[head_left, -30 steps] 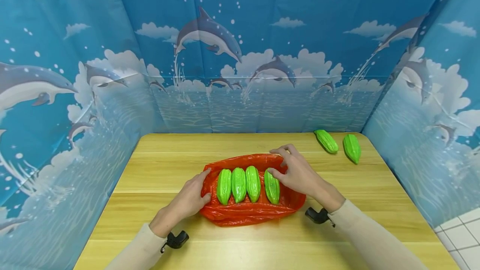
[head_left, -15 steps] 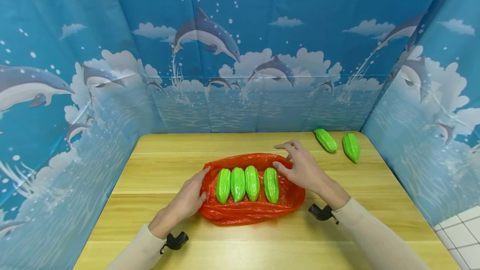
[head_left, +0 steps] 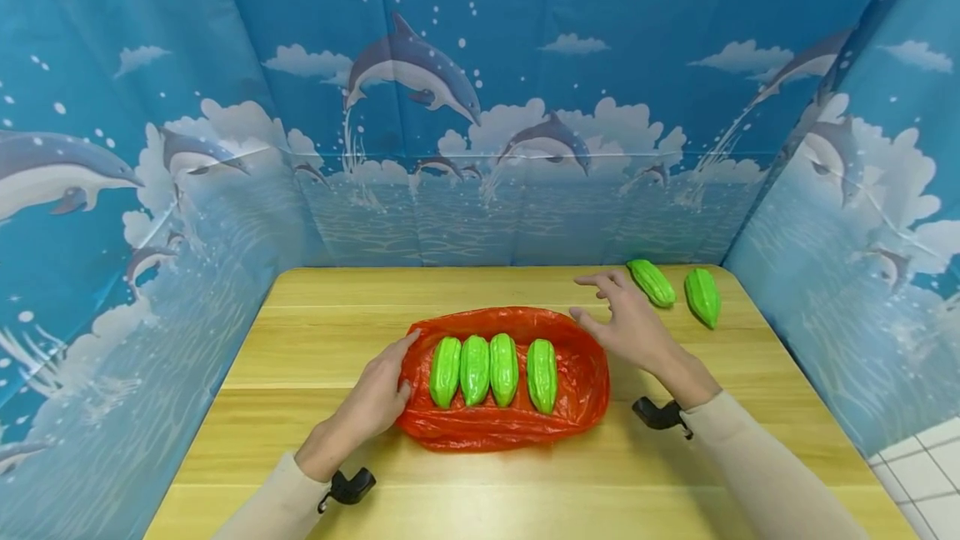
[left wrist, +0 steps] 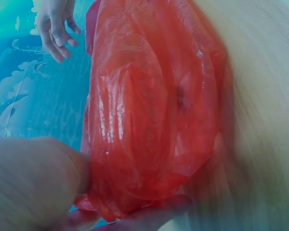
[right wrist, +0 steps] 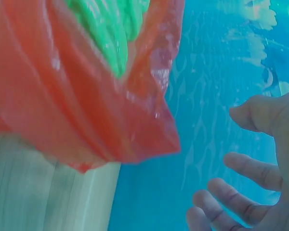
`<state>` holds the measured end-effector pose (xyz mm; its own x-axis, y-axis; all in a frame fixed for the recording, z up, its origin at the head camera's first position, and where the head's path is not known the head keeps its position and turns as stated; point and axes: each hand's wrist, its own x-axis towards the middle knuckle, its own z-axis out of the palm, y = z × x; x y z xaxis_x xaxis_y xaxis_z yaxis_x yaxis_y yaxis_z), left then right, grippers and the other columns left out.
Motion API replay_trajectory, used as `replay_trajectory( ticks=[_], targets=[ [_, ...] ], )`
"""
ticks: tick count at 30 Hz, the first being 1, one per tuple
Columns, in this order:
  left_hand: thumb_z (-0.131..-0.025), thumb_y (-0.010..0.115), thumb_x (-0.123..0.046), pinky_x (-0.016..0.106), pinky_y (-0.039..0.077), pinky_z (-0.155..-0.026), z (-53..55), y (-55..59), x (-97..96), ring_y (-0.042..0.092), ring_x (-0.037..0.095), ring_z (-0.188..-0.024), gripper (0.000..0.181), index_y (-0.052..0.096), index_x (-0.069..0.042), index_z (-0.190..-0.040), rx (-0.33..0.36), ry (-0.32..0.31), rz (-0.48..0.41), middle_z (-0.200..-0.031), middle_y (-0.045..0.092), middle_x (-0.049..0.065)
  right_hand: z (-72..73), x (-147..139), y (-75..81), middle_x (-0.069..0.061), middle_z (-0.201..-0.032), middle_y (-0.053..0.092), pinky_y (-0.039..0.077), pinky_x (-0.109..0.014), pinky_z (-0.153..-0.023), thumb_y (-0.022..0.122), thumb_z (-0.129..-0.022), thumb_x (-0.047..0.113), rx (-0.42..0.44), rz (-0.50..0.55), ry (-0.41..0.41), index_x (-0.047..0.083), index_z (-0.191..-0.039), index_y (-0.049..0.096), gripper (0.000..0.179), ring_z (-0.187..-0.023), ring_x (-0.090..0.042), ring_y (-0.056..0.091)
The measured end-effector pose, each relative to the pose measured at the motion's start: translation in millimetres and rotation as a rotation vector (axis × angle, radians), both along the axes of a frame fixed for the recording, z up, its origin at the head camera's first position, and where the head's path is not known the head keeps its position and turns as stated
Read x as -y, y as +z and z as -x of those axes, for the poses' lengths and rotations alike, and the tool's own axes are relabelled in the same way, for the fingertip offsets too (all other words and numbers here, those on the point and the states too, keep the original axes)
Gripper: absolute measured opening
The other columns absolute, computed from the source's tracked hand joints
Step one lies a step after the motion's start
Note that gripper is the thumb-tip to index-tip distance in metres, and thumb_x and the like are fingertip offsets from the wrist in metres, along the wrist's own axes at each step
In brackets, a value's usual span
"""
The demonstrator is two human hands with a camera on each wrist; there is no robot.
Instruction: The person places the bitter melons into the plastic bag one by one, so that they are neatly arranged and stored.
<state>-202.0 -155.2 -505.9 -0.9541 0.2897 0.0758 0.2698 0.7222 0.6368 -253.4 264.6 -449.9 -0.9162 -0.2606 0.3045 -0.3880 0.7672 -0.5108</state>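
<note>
A red plastic bag (head_left: 495,432) lies spread on the table with its mouth facing up. Several shiny green star fruits are inside; three stand side by side, and one star fruit (head_left: 542,375) lies slightly apart to their right. At the bag's left end, my left hand (head_left: 371,394) holds the rim, thumb on the near side and fingers on the far side. My right hand (head_left: 630,323) hovers off the bag's right end with fingers parted and nothing in them. Beyond it lie two more star fruits, one star fruit (head_left: 652,282) closer and another star fruit (head_left: 702,297) farther right.
The wooden table (head_left: 300,332) has rounded back corners. A blue dolphin-print curtain (head_left: 517,207) hangs behind it and along both sides. White floor tiles (head_left: 926,473) show at the lower right.
My right hand has moved away from the rightmost star fruit in the bag, to the right and toward the two loose ones. My left hand stays at the bag's left end.
</note>
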Motion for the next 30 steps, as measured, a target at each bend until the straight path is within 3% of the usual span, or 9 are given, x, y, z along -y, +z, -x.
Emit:
replay_trajectory(
  ticks=[7,14,19,25,30],
  targets=[
    [-0.102,0.07,0.016,0.065,0.05,-0.133,-0.9,-0.3,0.7,0.054,0.049,-0.165,0.084,0.041,-0.001,-0.179,-0.006,0.013,-0.016,-0.177,0.054,0.027,7.1,-20,-3.1,-0.03,-0.154,0.059,0.062,-0.069,-0.102,0.076,-0.115,0.033,0.026,0.01,-0.047,0.006,-0.161,0.066,0.054,-0.128,-0.048,0.067],
    [-0.101,0.069,0.014,0.066,0.047,-0.135,-2.2,-2.9,0.4,0.05,0.05,-0.167,0.086,0.039,-0.001,-0.18,0.02,0.023,-0.043,-0.18,0.049,0.028,16.5,-39,-15.7,-0.036,-0.155,0.056,0.061,-0.073,-0.103,0.074,-0.116,0.03,0.053,0.043,-0.081,0.004,-0.164,0.063,0.055,-0.133,-0.055,0.064],
    [-0.1,0.072,0.012,0.067,0.046,-0.135,-3.3,-2.7,0.7,0.049,0.05,-0.168,0.088,0.038,-0.002,-0.18,0.038,0.038,-0.053,-0.182,0.048,0.028,22.8,-53,-28.1,-0.038,-0.159,0.049,0.056,-0.076,-0.11,0.071,-0.118,0.032,0.111,0.081,-0.115,0.001,-0.168,0.056,0.062,-0.141,-0.06,0.057],
    [-0.1,0.074,0.009,0.066,0.046,-0.136,-2.0,-3.1,1.8,0.049,0.05,-0.168,0.089,0.038,-0.002,-0.181,0.045,0.036,-0.047,-0.182,0.048,0.027,31.5,-69,-38.9,-0.044,-0.164,0.045,0.05,-0.079,-0.108,0.067,-0.119,0.036,0.121,0.079,-0.173,-0.002,-0.171,0.051,0.066,-0.143,-0.062,0.051],
    [-0.1,0.076,0.008,0.067,0.046,-0.136,0.2,-3.0,3.4,0.05,0.05,-0.168,0.089,0.039,-0.003,-0.18,0.049,0.035,-0.044,-0.181,0.049,0.026,37.6,-80,-49.2,-0.048,-0.171,0.036,0.038,-0.088,-0.117,0.066,-0.119,0.039,0.119,0.099,-0.24,-0.003,-0.172,0.049,0.07,-0.157,-0.07,0.037]
  ],
)
